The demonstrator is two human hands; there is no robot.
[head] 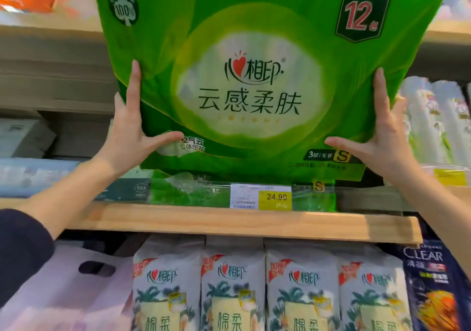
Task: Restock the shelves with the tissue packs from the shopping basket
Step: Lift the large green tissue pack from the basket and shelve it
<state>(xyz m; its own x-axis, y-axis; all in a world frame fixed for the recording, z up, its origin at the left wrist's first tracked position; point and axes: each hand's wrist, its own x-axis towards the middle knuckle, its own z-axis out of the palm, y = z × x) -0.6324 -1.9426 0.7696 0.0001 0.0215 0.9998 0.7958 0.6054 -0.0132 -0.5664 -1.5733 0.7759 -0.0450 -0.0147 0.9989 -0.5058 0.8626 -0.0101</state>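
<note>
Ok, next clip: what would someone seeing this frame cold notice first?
The big green tissue pack fills the upper centre, held up by the left hand and right hand on its lower corners. Beneath it sits a yellow 24.90 price tag on the wooden shelf edge, with a row of white tissue packs on the shelf below.

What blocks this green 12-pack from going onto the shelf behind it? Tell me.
Another green pack already lies flat in the slot, behind the 24.90 price tag. The held green 12-pack, pressed between the left hand and right hand, sits just above it, so it can only go on top.
</note>
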